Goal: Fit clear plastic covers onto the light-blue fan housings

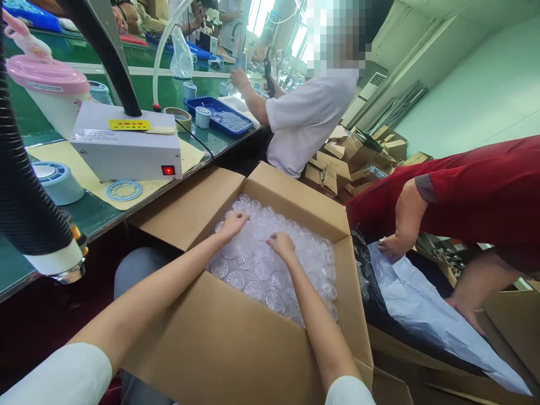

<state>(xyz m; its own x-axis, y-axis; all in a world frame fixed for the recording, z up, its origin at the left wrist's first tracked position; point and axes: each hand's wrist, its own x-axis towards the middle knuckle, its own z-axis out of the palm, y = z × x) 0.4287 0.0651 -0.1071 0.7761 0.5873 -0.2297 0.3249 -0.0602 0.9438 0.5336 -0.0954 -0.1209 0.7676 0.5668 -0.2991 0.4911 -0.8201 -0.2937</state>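
Plastic pieces [261,272], clear, round, cardboard box [295,201]

You're in a factory workshop: a long green workbench [12,275] bears a boxy white machine [126,152], a white-shirted co-worker [312,115] is beside it, brown cardboard cartons [331,171] lie heaped beyond, and your open tan cardboard box [236,337] holds many matching clear plastic pieces [253,289].

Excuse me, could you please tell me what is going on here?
A person has both hands over an open cardboard box packed with clear round plastic pieces. The left hand and right hand are apart; whether either grips a piece is unclear. To the right, a co-worker in red handles a white sheet. A white machine stands on the green workbench at left.
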